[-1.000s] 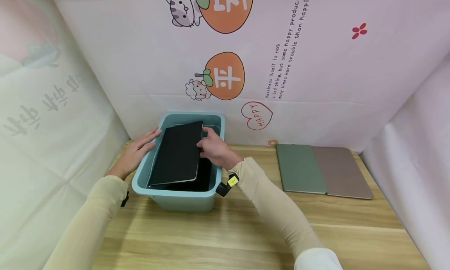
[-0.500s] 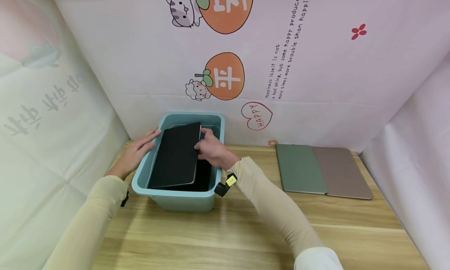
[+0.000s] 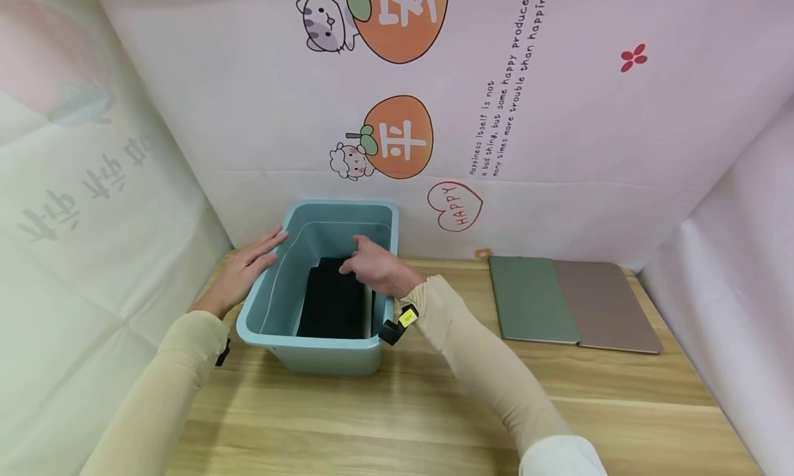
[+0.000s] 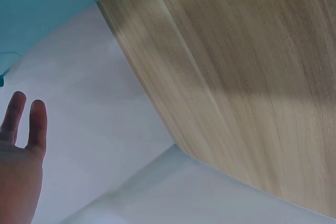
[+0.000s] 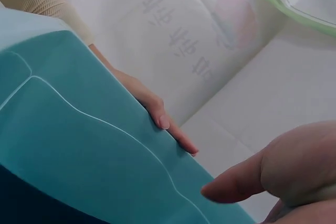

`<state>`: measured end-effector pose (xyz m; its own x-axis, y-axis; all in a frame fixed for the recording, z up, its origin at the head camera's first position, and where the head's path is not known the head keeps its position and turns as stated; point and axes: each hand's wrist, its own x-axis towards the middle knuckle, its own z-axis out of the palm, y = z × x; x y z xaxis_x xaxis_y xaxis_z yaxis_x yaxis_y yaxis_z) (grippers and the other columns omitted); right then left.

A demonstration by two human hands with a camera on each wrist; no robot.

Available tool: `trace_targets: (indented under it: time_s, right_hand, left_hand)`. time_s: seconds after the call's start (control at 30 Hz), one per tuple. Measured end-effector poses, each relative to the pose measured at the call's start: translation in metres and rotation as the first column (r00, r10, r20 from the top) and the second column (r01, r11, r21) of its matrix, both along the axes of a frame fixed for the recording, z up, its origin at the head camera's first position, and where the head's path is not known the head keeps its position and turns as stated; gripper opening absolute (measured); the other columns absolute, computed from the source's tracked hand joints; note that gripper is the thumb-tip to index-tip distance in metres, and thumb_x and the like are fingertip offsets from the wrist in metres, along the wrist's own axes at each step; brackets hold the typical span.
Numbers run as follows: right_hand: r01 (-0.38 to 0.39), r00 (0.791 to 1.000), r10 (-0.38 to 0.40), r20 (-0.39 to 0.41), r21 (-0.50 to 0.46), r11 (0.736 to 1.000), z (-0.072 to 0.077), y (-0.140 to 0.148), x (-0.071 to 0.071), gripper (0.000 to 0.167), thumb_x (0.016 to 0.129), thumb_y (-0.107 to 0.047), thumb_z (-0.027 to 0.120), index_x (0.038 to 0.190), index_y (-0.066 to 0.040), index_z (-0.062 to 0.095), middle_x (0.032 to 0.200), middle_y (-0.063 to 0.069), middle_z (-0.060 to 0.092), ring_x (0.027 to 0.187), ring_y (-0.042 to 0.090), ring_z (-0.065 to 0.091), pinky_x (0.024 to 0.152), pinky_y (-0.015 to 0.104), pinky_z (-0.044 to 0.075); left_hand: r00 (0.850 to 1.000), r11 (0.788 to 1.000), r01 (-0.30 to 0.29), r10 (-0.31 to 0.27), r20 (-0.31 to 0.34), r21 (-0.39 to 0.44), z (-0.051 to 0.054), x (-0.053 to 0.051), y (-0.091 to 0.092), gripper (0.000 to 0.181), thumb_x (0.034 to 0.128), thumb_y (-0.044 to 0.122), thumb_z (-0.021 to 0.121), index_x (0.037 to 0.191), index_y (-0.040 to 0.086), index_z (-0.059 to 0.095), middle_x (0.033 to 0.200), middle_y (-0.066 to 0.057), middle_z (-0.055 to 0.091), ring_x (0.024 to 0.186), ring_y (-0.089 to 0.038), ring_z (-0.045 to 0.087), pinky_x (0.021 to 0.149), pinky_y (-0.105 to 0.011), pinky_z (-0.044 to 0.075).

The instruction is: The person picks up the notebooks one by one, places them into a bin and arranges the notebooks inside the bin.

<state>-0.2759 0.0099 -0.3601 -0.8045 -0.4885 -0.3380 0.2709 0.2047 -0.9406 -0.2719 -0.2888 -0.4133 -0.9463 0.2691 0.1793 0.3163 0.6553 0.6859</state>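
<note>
Inside the light-blue plastic bin [image 3: 347,342] a black notebook [image 3: 331,304] lies low, near the front end; a pale page edge shows on its right. My right hand [image 3: 381,266] hovers over the bin's right side, holding nothing, its thumb [image 5: 236,184] extended in the right wrist view. With fingers fairly straight, my left hand [image 3: 245,269] rests on the left rim. That hand [image 4: 21,166] appears partly in the left wrist view, below the bin's outer wall [image 4: 47,3]. Whether more notebooks lie under the black one is hard to tell.
A green notebook [image 3: 533,300] and a brown notebook [image 3: 604,304] lie side by side at the right of the wooden table [image 3: 434,407]. Printed white cloth [image 3: 279,118] hangs behind the bin and along both sides.
The black notebook, earlier held tilted near the bin's top by my right hand, has been let go and now lies lower inside. My left hand stays on the rim.
</note>
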Motion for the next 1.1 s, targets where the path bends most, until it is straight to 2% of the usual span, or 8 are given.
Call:
trace_targets:
  time_s: [0.2,0.43,0.63,0.83,1.1]
  right_hand:
    - [0.002,1.0,-0.002,0.015,-0.033,0.999,0.002,0.003,0.0,0.081,0.101,0.002,0.053,0.165,-0.011,0.005,0.169,0.019,0.022,0.158,0.033,0.024,0.128,0.05,0.026]
    - [-0.003,1.0,0.003,0.008,-0.045,0.999,0.004,0.004,0.003,0.079,0.103,-0.006,0.055,0.165,-0.013,0.007,0.169,0.016,0.022,0.158,0.032,0.023,0.129,0.05,0.024]
    - [-0.049,0.995,0.052,-0.079,0.041,0.998,0.011,0.009,0.006,0.084,0.103,-0.028,0.061,0.166,-0.017,0.007,0.171,0.01,0.018,0.159,0.029,0.021,0.13,0.049,0.022]
    - [-0.084,0.983,0.1,-0.157,0.102,0.991,0.021,0.018,0.008,0.083,0.103,-0.043,0.058,0.166,-0.02,0.009,0.174,0.003,0.011,0.16,0.026,0.014,0.13,0.051,0.019]
    - [-0.105,0.948,0.167,-0.273,0.227,0.968,0.031,0.032,0.01,0.078,0.102,-0.055,0.052,0.165,-0.025,0.017,0.174,0.001,0.007,0.159,0.025,0.013,0.128,0.055,0.022]
  left_hand:
    - [1.0,1.0,0.001,-0.001,-0.009,-0.006,-0.001,-0.002,0.0,0.048,0.1105,0.04,0.041,0.158,0.035,0.037,0.17,0.018,0.018,0.16,-0.031,0.016,0.124,-0.066,0.017]
    - [1.0,1.0,0.008,-0.008,-0.012,-0.025,-0.001,0.0,0.001,0.048,0.1109,0.038,0.041,0.159,0.035,0.037,0.17,0.016,0.017,0.16,-0.033,0.016,0.124,-0.068,0.016]
    - [1.0,1.0,-0.013,0.013,-0.006,-0.013,0.001,0.001,0.002,0.047,0.1103,0.04,0.042,0.157,0.037,0.039,0.169,0.018,0.019,0.16,-0.033,0.017,0.124,-0.067,0.017]
    - [1.0,1.0,-0.008,0.008,-0.022,-0.011,-0.002,-0.001,0.0,0.047,0.1104,0.038,0.042,0.157,0.037,0.039,0.169,0.018,0.02,0.159,-0.034,0.019,0.124,-0.066,0.019]
    - [1.0,1.0,-0.001,0.0,-0.018,-0.006,-0.002,-0.001,0.0,0.048,0.1105,0.041,0.04,0.158,0.037,0.038,0.169,0.019,0.019,0.16,-0.033,0.018,0.124,-0.066,0.018]
